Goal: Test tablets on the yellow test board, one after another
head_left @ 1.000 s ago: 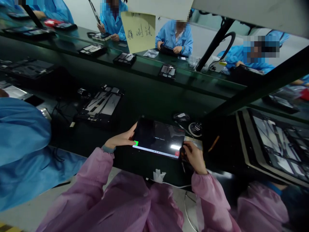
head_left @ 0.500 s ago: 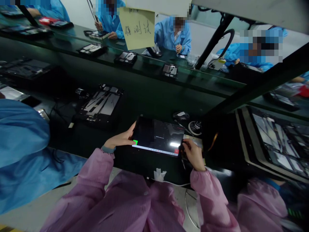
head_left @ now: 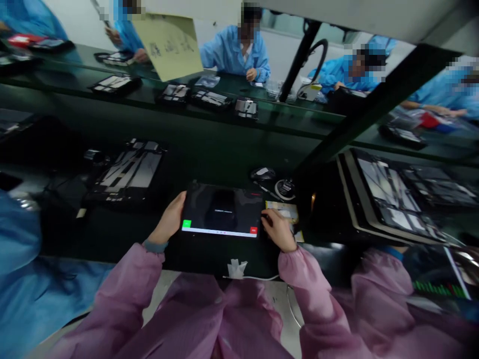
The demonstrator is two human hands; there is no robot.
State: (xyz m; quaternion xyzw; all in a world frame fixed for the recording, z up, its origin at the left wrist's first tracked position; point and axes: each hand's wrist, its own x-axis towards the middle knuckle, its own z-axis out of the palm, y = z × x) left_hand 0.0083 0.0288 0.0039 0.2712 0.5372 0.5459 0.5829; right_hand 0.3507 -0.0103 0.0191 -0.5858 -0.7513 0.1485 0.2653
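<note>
Squarer to the view than half a second ago, the flat black tablet with a glossy glass screen (head_left: pixel 224 203) now shows its bright green corner square (head_left: pixel 186 224) clear of the left thumb; much of the sideways shift looks like the camera turning. Nearest, crumpled white tape (head_left: pixel 237 268) sticks to the dark green desk (head_left: pixel 204 253). Just beyond, the tablet lies between the bare hands. The left hand (head_left: pixel 167 219) cups its left short edge, fingers curled close, tips partly hidden. The right hand (head_left: pixel 279 228) has its fingers bunched at the right edge — too dim to tell whether they pinch anything or touch it. The tablet should handle as light, stiff and thin, its glass slippery and easily scratched; best held by the short edges — off the screen. Farther back sit a coiled white cable (head_left: pixel 285 189) and a black computer mouse (head_left: pixel 262 173).
</note>
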